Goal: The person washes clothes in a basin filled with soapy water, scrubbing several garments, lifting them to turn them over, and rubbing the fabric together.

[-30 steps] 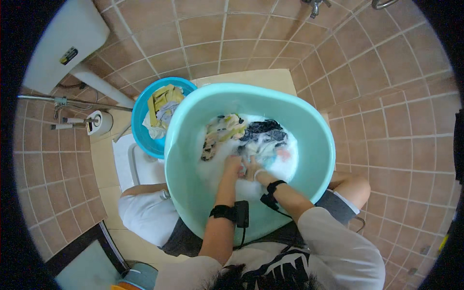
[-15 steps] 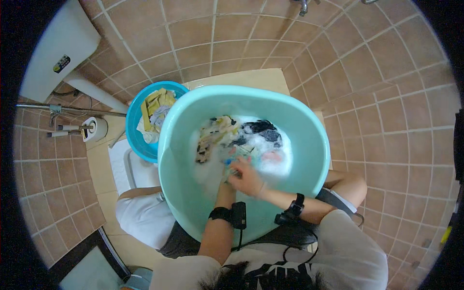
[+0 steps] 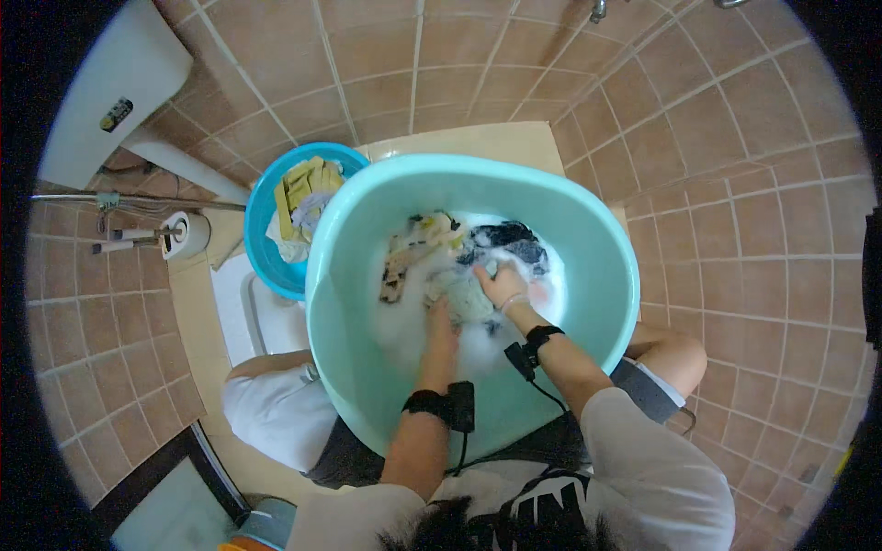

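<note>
A large mint-green tub (image 3: 342, 225) holds sudsy water and soaking laundry. Near its middle, a wet pale green cloth (image 3: 469, 296) is stretched between my two hands. My right hand (image 3: 503, 286) is closed on the cloth's right side, fingers curled into it. At its lower left edge my left hand (image 3: 442, 321) grips the same cloth, its fingertips partly hidden by fabric and foam. A dark navy garment (image 3: 514, 242) floats just beyond my right hand. To the left lies a cream patterned garment (image 3: 409, 253) with dark spots. A bit of pink fabric (image 3: 538, 292) shows through the foam beside my right wrist.
A smaller blue basin (image 3: 262, 248) with yellow, grey and white clothes (image 3: 303, 197) stands against the tub's far left. Below it is a white squat toilet (image 3: 276, 317). A toilet roll (image 3: 188, 235) hangs by a metal pipe (image 3: 156, 200). Tiled walls enclose the far and right sides.
My hands were close together over the suds; now they are apart with the pale green cloth spread between them. My right hand has moved right and farther away.
</note>
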Available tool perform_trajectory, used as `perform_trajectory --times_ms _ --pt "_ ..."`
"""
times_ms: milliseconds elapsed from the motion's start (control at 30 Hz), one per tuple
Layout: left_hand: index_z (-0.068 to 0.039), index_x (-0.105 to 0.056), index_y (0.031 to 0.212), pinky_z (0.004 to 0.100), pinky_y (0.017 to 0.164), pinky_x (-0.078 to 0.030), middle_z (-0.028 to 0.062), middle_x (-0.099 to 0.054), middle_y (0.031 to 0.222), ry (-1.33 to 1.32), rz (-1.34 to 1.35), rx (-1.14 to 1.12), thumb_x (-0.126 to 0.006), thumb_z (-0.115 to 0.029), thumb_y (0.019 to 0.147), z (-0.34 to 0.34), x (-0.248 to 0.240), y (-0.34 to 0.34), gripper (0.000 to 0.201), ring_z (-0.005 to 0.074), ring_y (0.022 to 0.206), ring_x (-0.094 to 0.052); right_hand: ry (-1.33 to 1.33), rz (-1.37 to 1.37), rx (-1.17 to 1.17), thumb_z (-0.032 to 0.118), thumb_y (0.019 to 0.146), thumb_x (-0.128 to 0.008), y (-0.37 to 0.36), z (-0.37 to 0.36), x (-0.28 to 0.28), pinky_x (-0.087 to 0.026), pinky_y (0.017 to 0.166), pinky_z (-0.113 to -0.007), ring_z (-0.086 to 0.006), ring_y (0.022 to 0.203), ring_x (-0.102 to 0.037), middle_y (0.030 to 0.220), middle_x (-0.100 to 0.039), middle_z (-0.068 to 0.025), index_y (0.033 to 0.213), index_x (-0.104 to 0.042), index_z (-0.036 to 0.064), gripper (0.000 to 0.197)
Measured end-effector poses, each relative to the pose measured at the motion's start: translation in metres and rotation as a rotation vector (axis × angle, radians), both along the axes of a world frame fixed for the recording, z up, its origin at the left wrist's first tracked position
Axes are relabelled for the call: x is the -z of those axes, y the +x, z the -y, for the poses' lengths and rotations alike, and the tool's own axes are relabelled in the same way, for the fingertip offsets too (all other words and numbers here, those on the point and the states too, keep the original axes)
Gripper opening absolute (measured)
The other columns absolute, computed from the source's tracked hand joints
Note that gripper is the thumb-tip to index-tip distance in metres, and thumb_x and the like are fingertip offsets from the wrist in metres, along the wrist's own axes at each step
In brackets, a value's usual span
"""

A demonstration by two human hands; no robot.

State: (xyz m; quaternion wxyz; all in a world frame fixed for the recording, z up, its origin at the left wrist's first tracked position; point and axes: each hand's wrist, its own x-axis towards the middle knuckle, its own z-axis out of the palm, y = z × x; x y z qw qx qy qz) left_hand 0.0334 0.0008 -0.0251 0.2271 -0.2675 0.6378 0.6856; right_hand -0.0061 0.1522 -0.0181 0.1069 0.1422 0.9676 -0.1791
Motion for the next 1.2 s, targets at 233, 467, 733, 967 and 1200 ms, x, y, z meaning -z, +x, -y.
perform_trajectory --times_ms 233,467,733,967,1200 --pt "-0.010 -0.016 0.136 0.0422 0.103 -0.022 0.0110 -0.024 0.138 -0.480 -0.434 0.826 -0.066 -0.038 0.071 0.003 0.083 0.023 0.087 0.0266 0.123 -0.026 0.188 -0.026 -0.346 0.049 0.070 -0.058 0.022 -0.005 0.091 -0.041 0.081 -0.039 -0.0311 0.092 -0.053 0.099 -0.053 -0.0238 0.093 -0.056 -0.0004 0.054" --pt "-0.012 -0.033 0.130 0.0384 0.099 -0.028 0.0109 -0.033 0.132 0.879 0.405 -0.275 -0.059 -0.051 0.072 0.015 -0.047 -0.018 0.074 0.0255 0.122 -0.029 -0.537 -0.184 -0.096 0.016 0.065 -0.064 0.020 0.047 -0.066 -0.043 0.080 -0.032 -0.0288 0.093 -0.053 0.099 -0.055 -0.0158 0.086 -0.062 0.0018 0.025" --pt "-0.009 -0.051 0.106 0.0372 0.084 -0.041 0.0062 -0.052 0.107 0.971 0.225 -0.151 -0.051 -0.041 0.079 0.004 -0.064 -0.034 0.042 0.0208 0.100 -0.049 -0.299 -0.274 -0.156 0.018 0.062 -0.067 0.042 0.093 -0.113 -0.046 0.072 -0.036 -0.0328 0.083 -0.056 0.091 -0.058 -0.0164 0.079 -0.061 0.0046 0.022" --pt "-0.006 -0.051 0.105 0.0378 0.082 -0.044 0.0063 -0.055 0.106 0.892 0.340 -0.341 -0.049 -0.032 0.082 -0.013 -0.006 -0.037 0.034 0.0209 0.096 -0.054 -0.154 -0.213 -0.014 0.027 0.071 -0.060 -0.023 -0.004 -0.014 -0.046 0.070 -0.042 -0.0337 0.079 -0.058 0.085 -0.060 -0.0161 0.083 -0.060 0.0035 0.026" --pt "-0.014 -0.040 0.122 0.0496 0.088 -0.036 0.0084 -0.042 0.122 0.366 0.242 -0.049 -0.052 -0.040 0.080 0.029 0.012 0.017 0.051 0.0298 0.111 -0.041 -0.011 -0.170 -0.357 0.030 0.079 -0.053 0.073 -0.016 0.068 -0.044 0.072 -0.042 -0.0318 0.080 -0.058 0.090 -0.061 -0.0131 0.087 -0.060 0.0041 0.028"
